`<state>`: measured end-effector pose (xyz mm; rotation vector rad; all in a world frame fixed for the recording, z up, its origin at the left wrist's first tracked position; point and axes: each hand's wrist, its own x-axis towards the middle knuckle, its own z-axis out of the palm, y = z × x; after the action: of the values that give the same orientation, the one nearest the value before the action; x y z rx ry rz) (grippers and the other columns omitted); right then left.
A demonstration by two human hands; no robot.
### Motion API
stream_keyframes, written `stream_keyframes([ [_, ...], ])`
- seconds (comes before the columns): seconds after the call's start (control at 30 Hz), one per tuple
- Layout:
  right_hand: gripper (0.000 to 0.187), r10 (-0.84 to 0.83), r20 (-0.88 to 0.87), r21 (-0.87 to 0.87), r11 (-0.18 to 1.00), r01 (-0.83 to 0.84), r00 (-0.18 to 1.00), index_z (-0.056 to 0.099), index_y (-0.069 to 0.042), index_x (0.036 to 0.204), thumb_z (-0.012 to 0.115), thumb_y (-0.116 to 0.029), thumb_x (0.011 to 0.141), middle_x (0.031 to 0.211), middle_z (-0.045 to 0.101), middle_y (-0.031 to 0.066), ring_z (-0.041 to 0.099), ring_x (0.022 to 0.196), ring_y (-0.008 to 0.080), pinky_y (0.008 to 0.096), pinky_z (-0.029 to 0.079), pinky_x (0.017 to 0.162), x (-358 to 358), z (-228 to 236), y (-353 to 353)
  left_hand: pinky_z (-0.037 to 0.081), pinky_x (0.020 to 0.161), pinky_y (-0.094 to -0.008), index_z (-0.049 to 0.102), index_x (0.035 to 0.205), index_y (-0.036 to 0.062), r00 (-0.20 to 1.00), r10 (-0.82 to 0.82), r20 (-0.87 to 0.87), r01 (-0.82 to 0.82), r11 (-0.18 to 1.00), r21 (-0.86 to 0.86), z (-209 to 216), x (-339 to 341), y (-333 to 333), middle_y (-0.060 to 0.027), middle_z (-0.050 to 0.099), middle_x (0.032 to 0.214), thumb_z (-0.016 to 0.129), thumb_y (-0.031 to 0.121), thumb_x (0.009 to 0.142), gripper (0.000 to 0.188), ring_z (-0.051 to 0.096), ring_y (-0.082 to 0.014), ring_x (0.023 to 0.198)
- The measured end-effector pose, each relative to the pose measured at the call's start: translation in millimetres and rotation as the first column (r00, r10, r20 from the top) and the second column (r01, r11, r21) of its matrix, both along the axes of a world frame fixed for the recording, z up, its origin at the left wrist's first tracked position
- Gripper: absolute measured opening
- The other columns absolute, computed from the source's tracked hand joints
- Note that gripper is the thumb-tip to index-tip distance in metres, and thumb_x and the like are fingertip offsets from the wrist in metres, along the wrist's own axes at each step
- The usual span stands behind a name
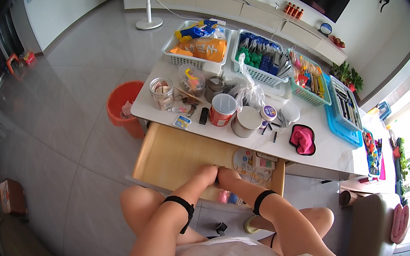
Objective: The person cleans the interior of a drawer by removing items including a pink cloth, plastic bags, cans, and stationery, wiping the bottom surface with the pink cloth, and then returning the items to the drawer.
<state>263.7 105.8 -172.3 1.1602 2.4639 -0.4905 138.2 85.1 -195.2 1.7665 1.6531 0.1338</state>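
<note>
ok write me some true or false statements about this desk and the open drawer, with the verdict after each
1. The drawer is pulled out from the desk. True.
2. The two hands are spread wide apart. False: the left hand and right hand are close together over the drawer.
3. The bin is bright blue. False: the bin is orange-red.
4. The pink cloth is to the right of the red tub. True.
5. The fan stands on the desk. False: the fan stands on the floor.
</note>
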Motion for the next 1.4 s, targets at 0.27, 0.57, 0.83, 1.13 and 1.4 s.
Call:
stream_keyframes([
  [0.27,0.037,-0.003,0.079,-0.092,0.996,0.010,0.997,0.063,-0.005,0.098,0.061,-0.033,0.075,0.098,0.064,0.0157,0.062,0.091,0.0311,0.0405,0.051,0.077,-9,13,5,0.047,0.079,-0.0406,0.066,0.088,0.0005,0.997,0.069,-0.015,-0.070,0.994,-0.079,-15,-1,3,-0.0222,0.061,0.102,0.040,0.019,0.084,0.032,0.061,-0.0349,0.093],
  [0.57,0.038,-0.075,0.040,-0.096,0.992,0.079,0.996,0.055,-0.005,0.108,0.059,-0.027,0.078,0.102,0.062,0.0165,0.060,0.094,0.0327,0.0414,0.049,0.079,26,31,25,0.050,0.069,-0.0399,0.067,0.082,-0.0004,0.995,-0.054,-0.081,0.058,0.997,0.046,-18,-7,6,-0.0234,0.063,0.086,0.051,0.009,0.076,0.019,0.063,-0.0361,0.082],
  [0.83,0.030,-0.427,-0.318,-0.498,0.835,0.234,0.847,0.054,0.002,0.098,0.056,-0.020,0.078,0.074,0.059,0.0121,0.058,0.055,0.0178,0.0291,0.048,0.051,75,149,27,0.052,0.063,-0.0406,0.064,0.083,-0.0008,0.991,0.015,-0.137,-0.016,1.000,-0.007,35,3,5,-0.0203,0.065,0.081,0.049,0.011,0.079,0.020,0.066,-0.0283,0.075],
  [1.13,0.021,-0.864,-0.421,-0.591,0.491,0.640,0.275,0.054,-0.004,0.087,0.055,-0.023,0.079,0.072,0.056,0.0060,0.055,0.060,0.0135,0.0262,0.047,0.046,140,157,79,0.046,0.042,-0.0280,0.053,0.092,0.0001,0.747,0.066,0.662,0.140,0.957,-0.253,130,48,16,-0.0039,0.052,0.059,0.043,0.015,0.086,0.019,0.049,-0.0118,0.043],
  [1.4,0.048,-0.684,-0.358,0.019,0.675,0.738,0.635,0.064,0.008,0.078,0.056,-0.039,0.072,0.076,0.063,0.0239,0.064,0.075,0.0336,0.0392,0.050,0.072,134,134,117,0.047,0.041,-0.0294,0.054,0.089,-0.0005,0.619,0.341,0.707,-0.133,0.933,-0.334,145,109,65,-0.0062,0.053,0.068,0.048,0.014,0.086,0.015,0.051,-0.0128,0.046],
])
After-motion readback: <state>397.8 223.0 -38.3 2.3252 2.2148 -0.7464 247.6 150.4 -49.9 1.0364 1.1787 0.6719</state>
